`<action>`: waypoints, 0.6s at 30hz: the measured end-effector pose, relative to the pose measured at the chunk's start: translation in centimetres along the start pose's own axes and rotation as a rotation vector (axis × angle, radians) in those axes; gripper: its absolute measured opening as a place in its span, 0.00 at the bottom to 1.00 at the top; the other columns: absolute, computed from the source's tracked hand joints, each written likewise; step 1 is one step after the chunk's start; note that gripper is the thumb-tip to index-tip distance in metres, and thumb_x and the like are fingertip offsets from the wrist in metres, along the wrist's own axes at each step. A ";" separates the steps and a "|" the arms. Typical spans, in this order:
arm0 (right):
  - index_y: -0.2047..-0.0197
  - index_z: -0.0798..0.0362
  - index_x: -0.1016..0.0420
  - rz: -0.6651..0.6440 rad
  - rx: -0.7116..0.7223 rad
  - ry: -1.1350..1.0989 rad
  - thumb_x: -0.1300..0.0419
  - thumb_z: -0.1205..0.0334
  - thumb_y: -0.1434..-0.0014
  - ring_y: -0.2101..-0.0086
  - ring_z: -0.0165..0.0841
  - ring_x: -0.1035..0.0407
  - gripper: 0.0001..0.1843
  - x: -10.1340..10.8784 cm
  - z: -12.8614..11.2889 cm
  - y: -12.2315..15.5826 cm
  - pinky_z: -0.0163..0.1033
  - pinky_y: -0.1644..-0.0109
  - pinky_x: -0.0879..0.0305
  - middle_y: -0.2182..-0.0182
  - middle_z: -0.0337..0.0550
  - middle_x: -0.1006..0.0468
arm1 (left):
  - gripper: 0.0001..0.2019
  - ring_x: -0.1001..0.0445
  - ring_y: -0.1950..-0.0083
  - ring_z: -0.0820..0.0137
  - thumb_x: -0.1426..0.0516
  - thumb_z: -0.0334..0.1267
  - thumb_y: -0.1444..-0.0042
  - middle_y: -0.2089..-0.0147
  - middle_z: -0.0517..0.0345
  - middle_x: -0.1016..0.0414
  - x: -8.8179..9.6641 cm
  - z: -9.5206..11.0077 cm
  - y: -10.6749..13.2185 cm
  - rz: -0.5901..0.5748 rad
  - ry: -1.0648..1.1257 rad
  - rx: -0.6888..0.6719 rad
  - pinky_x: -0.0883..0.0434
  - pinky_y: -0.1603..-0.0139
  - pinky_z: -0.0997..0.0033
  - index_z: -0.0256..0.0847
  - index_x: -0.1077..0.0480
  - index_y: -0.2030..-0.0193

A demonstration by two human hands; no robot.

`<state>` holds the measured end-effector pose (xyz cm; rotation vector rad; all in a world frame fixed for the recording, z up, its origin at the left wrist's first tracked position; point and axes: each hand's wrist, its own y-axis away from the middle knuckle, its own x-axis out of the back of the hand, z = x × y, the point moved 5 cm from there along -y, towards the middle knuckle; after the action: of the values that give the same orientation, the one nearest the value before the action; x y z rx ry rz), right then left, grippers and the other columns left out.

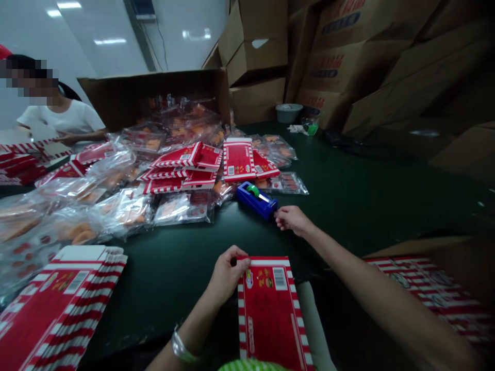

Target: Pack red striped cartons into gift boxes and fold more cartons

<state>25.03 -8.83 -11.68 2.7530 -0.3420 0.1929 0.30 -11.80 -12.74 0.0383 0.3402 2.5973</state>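
My left hand point(227, 274) is closed on the far left corner of a red and white striped carton point(270, 314) that stands in front of me on the dark green table point(367, 201). My right hand point(292, 219) reaches forward, fingers pinched together at the near end of a blue tape dispenser point(256, 200). What the fingertips pinch is too small to make out.
A stack of flat striped cartons point(54, 304) lies at near left. Several clear bagged items point(124, 206) and red cartons point(193, 165) spread across the table's left. An open brown box point(154, 93) and stacked cardboard boxes point(348, 56) stand behind. Another person point(65, 121) sits at far left. More striped cartons point(436, 293) fill a box at near right.
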 end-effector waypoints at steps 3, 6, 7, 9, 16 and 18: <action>0.78 0.55 0.35 -0.170 0.028 0.184 0.38 0.58 0.44 0.84 0.22 0.43 0.15 0.1 -2.7 2.3 0.29 0.79 0.47 0.85 0.30 0.37 | 0.16 0.32 0.75 0.74 0.36 0.47 0.58 0.75 0.64 0.31 -0.3 0.7 0.1 -0.008 0.057 0.035 0.35 0.73 0.75 0.38 0.34 0.71; 0.77 0.55 0.29 -0.582 0.019 0.476 0.35 0.58 0.50 0.83 0.23 0.40 0.11 -2.4 -5.1 5.3 0.31 0.77 0.44 0.85 0.32 0.33 | 0.16 0.34 0.77 0.75 0.35 0.45 0.61 0.77 0.64 0.31 -1.2 1.6 0.1 -0.056 0.075 0.039 0.36 0.74 0.76 0.38 0.34 0.73; 0.78 0.55 0.28 -0.718 0.002 0.587 0.33 0.58 0.53 0.83 0.24 0.40 0.11 -3.5 -5.5 6.2 0.31 0.78 0.45 0.86 0.32 0.32 | 0.15 0.35 0.77 0.76 0.35 0.45 0.61 0.77 0.64 0.31 -1.5 1.8 0.1 -0.072 0.072 0.035 0.37 0.75 0.76 0.38 0.34 0.73; 0.82 0.55 0.29 -0.902 -0.037 0.784 0.30 0.58 0.58 0.84 0.25 0.41 0.14 -5.7 -5.8 7.3 0.33 0.79 0.46 0.88 0.32 0.33 | 0.14 0.36 0.78 0.77 0.35 0.44 0.60 0.78 0.64 0.32 -2.1 2.0 0.2 -0.099 0.058 0.025 0.38 0.76 0.76 0.37 0.33 0.73; 0.83 0.55 0.32 -0.845 -0.032 1.148 0.26 0.49 0.66 0.83 0.30 0.38 0.23 -7.5 -6.0 5.2 0.36 0.77 0.45 0.87 0.37 0.32 | 0.14 0.33 0.76 0.76 0.34 0.43 0.57 0.75 0.62 0.28 -1.5 2.2 0.9 -0.156 0.125 0.001 0.35 0.73 0.76 0.36 0.31 0.70; 0.78 0.56 0.31 -0.963 -0.094 1.030 0.26 0.47 0.68 0.83 0.29 0.38 0.25 -7.1 -4.7 5.1 0.34 0.79 0.45 0.85 0.36 0.32 | 0.14 0.31 0.74 0.76 0.33 0.42 0.56 0.74 0.61 0.27 -1.1 2.3 1.2 -0.171 0.153 -0.010 0.34 0.72 0.77 0.35 0.30 0.69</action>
<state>16.42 -10.25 -6.89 2.0371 1.1360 1.1566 0.86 -12.83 -10.18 -0.1867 0.3682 2.4376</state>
